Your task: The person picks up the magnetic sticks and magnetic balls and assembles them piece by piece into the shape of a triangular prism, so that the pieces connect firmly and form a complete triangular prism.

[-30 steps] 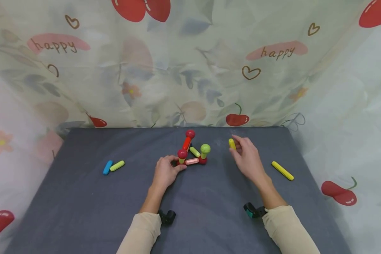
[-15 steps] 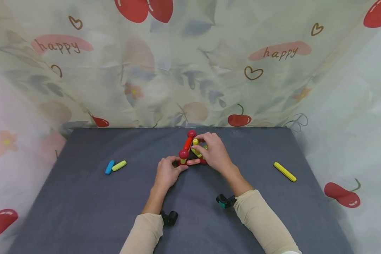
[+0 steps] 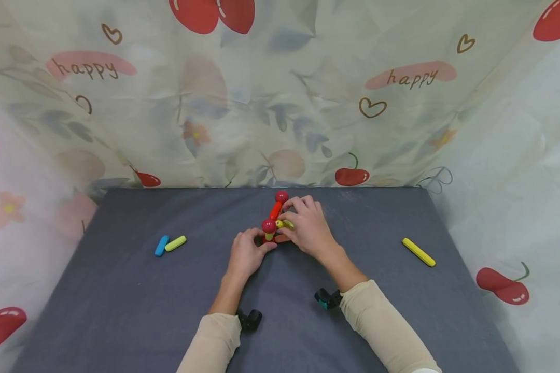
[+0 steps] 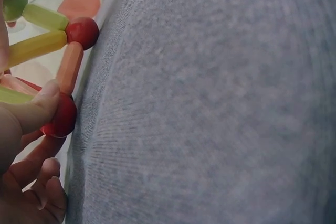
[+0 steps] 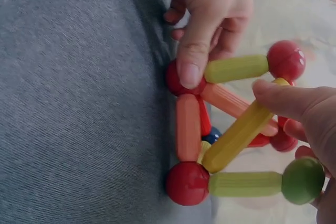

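A small frame of magnetic sticks and balls stands on the dark cloth. My left hand (image 3: 245, 251) holds its near-left red ball (image 4: 64, 119), the thumb pressing on it. With thumb and fingers, my right hand (image 3: 310, 228) pinches the upper end of a yellow stick (image 5: 236, 137). That stick slants across the frame, its lower end touching the near-right red ball (image 5: 187, 183). From the same ball, a light green stick (image 5: 245, 184) carries a green ball (image 5: 303, 180). An orange stick (image 5: 188, 127) joins the two near red balls. In the head view my right hand hides the frame's right side.
To the left, a blue stick (image 3: 161, 245) and a light green stick (image 3: 175, 243) lie side by side on the cloth. A longer yellow stick (image 3: 418, 252) lies at the right. Behind the table hangs a printed curtain (image 3: 280, 103).
My right hand has moved left to the frame, bringing the yellow stick. That stick has tipped from upright to slanting in the last half second. My left hand keeps its hold on the red ball.
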Tool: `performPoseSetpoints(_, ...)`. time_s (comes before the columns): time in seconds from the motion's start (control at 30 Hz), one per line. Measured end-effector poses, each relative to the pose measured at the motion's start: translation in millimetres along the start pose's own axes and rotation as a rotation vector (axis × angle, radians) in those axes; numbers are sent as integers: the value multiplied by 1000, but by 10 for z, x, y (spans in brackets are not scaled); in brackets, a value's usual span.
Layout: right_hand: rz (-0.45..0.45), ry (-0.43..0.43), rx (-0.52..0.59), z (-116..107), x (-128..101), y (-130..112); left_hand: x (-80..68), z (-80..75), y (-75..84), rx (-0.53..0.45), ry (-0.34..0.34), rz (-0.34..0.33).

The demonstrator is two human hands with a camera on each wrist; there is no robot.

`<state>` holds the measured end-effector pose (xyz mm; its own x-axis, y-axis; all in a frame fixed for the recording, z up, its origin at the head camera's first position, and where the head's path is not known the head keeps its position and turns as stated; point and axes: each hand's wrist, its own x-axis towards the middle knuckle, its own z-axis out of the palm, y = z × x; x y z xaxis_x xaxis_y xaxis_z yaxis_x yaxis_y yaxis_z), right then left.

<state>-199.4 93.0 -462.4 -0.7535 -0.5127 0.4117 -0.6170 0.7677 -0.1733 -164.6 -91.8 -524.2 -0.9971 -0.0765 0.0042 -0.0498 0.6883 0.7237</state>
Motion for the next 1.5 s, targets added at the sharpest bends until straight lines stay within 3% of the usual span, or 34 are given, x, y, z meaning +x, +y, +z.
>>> performPoseSetpoints(0.23, -27, -6, -74, 66, -15, -49, -2, 15, -9, 0, 9, 7)
performPoseSetpoints(0.33, -18, 0, -59, 57, -29, -41, -7, 16, -7, 1, 9, 5)
performPoseSetpoints(0.43, 35, -6, 57, 15, -60, 22, -8, 20, 0, 11, 12, 9)
performPoseSetpoints(0.6, 287, -36, 480, 17, -199, 264, -14, 17, 17, 32, 20, 9)
performPoseSetpoints(0.67, 378, -72, 601, 92, -280, 364, -19, 11, 21, 38, 25, 4)
performPoseSetpoints(0.8, 431, -165, 665, 306, -414, 487, -36, 9, 23, 48, 24, 0)
performPoseSetpoints(0.97, 431, -149, 675, 467, -480, 507, -50, -24, 12, 54, -13, 8)
performPoseSetpoints(1.07, 443, -143, 690, 507, -496, 512, -51, -210, -49, 55, -30, 9)
performPoseSetpoints(1.23, 468, -142, 718, 530, -503, 522, -36, -836, -376, 67, 56, -8)
performPoseSetpoints(1.37, 474, -149, 719, 547, -511, 540, -72, -1289, -765, 103, 164, -96)
performPoseSetpoints(1.5, 473, -150, 714, 562, -522, 557, -123, -1509, -1046, 149, 164, -177)
